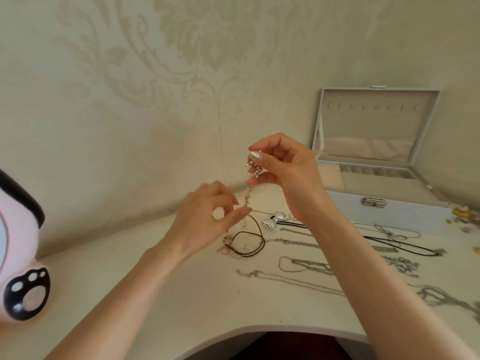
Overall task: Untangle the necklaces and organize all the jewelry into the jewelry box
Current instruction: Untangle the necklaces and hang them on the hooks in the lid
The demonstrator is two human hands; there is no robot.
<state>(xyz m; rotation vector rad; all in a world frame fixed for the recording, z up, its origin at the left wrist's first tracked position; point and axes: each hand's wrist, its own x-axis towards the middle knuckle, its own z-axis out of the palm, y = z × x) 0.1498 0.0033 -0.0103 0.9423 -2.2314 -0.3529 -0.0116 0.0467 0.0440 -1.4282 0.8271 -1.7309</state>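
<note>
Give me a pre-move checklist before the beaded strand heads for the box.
1. Right hand grips the bunched top of the beaded necklace: ok.
2. Left hand pinches the strand lower down: ok.
3. Strand free of the dark cord necklace on the table: cannot tell, the left fingers hide where they meet.
4. Jewelry box open, lid upright: ok.
5. Remaining jewelry put away: not ok, the bow pendant and silver chains lie loose on the table.
</note>
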